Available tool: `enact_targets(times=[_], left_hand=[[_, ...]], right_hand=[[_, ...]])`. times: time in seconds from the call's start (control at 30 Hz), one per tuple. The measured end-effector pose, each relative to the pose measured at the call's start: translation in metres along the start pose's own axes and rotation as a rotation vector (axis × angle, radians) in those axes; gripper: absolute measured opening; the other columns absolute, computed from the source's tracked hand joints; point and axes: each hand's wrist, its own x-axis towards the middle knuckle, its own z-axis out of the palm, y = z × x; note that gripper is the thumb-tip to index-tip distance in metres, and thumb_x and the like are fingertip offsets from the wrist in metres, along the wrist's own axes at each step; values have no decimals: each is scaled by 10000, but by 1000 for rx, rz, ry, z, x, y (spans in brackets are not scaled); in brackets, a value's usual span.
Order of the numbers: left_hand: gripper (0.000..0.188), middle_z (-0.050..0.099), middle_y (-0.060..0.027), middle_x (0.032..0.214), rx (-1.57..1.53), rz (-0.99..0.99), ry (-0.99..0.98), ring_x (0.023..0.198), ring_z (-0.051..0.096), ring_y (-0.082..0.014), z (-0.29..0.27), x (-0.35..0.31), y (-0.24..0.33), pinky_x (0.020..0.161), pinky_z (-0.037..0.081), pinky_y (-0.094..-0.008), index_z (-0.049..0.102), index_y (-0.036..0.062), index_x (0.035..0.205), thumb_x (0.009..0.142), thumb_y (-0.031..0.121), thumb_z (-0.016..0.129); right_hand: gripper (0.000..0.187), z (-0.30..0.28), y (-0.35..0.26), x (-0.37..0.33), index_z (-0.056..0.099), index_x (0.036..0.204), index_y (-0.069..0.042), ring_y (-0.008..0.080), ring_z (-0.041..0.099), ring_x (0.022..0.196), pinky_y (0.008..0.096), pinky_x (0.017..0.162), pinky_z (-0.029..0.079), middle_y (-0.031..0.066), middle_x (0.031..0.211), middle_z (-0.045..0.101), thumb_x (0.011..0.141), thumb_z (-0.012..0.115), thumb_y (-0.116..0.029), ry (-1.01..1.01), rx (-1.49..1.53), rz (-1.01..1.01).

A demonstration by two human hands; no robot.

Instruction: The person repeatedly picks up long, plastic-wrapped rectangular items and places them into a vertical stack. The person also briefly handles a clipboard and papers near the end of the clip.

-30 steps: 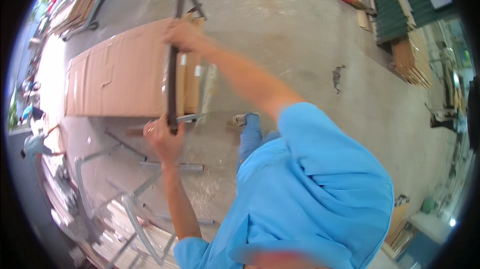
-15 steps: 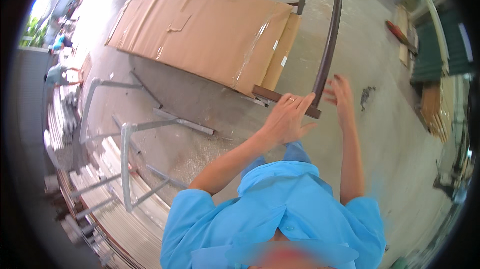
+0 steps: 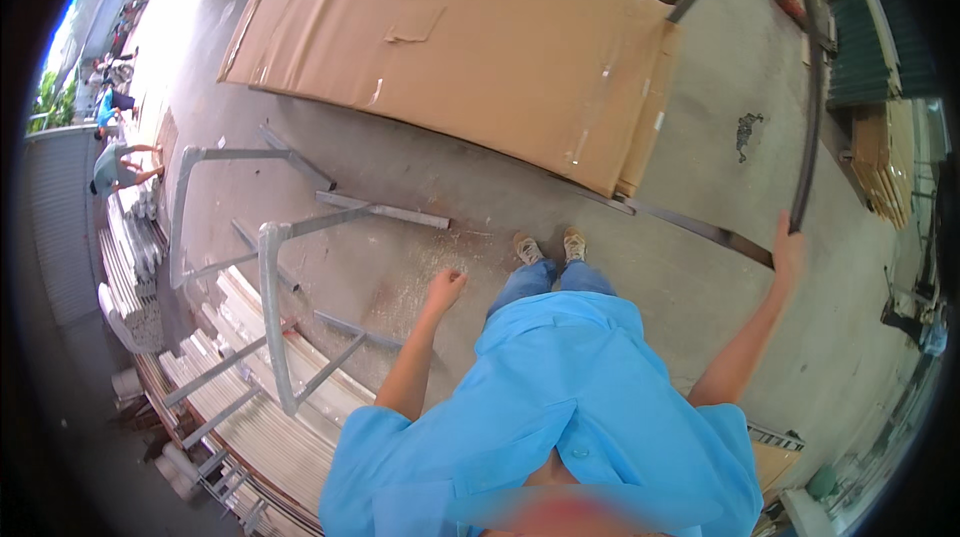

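Note:
At the near right corner of a dark brown metal frame (image 3: 812,127), my right hand (image 3: 789,249) is closed around the tube, fingers partly hidden behind it. One bar of the frame runs from that corner leftward to the near end of the large cardboard stack (image 3: 450,62). Another bar extends away from me. My left hand (image 3: 446,291) hangs at my left side, fingers curled in, holding nothing that I can see. It is nearest to a grey metal bar (image 3: 385,211) lying on the floor.
Grey tubular racks (image 3: 272,302) stand to my left, over a pile of long pale strips (image 3: 240,392). Flat brown boards (image 3: 880,167) lean at the right. A red object (image 3: 788,4) lies at the far right. Other people (image 3: 117,169) bend over material far left.
The frame's near corner has swung right, with my right hand now on it. My left hand has let go of the frame and dropped to my left side.

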Motion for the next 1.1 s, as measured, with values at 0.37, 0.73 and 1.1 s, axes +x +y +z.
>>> enact_targets(times=[0.37, 0.73, 1.1], left_hand=[[377, 658, -97, 1018, -613, -426, -144, 906, 640, -193, 26, -20, -83, 800, 504, -338, 615, 16, 1175, 939, 307, 579], [309, 663, -57, 971, -623, -142, -161, 872, 637, -154, -28, 73, 39, 763, 509, -298, 623, 56, 1136, 960, 307, 594], [259, 670, -56, 918, -569, -14, -72, 817, 634, -148, -45, 93, 77, 729, 507, -305, 647, 39, 1084, 946, 255, 611]], right_hand=[[1021, 20, 220, 100, 624, 1215, 81, 402, 614, 1075, 486, 925, 460, 232, 1160, 664, 851, 336, -829, 115, 60, 286], [680, 60, 303, 96, 567, 1316, -1, 330, 573, 1184, 461, 992, 446, 175, 1260, 621, 962, 402, -559, 83, -89, 360], [517, 114, 245, 121, 493, 1392, -38, 299, 528, 1242, 435, 1054, 409, 142, 1342, 567, 994, 436, -362, 150, -320, 181]])
